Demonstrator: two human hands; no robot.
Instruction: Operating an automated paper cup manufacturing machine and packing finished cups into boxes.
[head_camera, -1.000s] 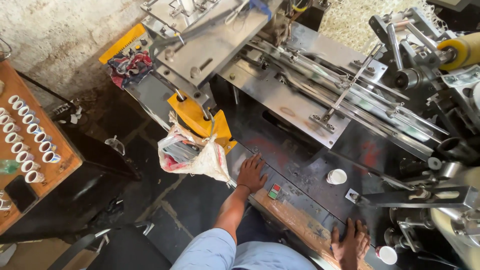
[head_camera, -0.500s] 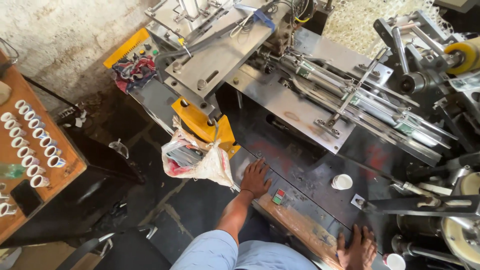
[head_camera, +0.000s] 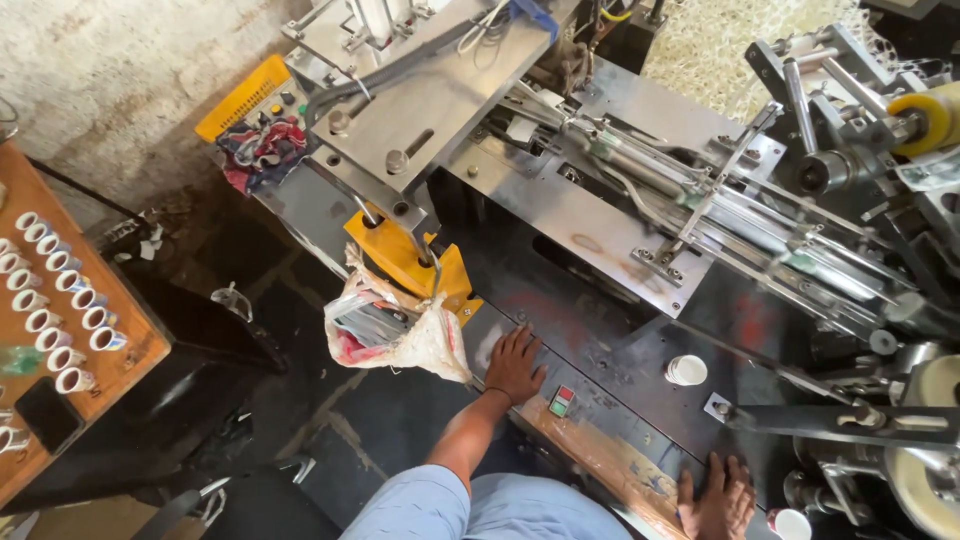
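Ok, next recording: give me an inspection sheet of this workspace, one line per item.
Surface: dark metal machine deck, worn, reddish smears.
Job's things: red-and-green switch box on the deck edge, just right of the left hand; white paper cup standing on the deck, untouched.
Clutter: plastic bag hanging off the yellow bracket; rag on the far corner.
Hands: left hand flat on the deck edge, empty; right hand flat on the near edge, empty.
Cables: yellow cable at the top.
Surroundings: rows of white cups on a wooden table, rough wall.
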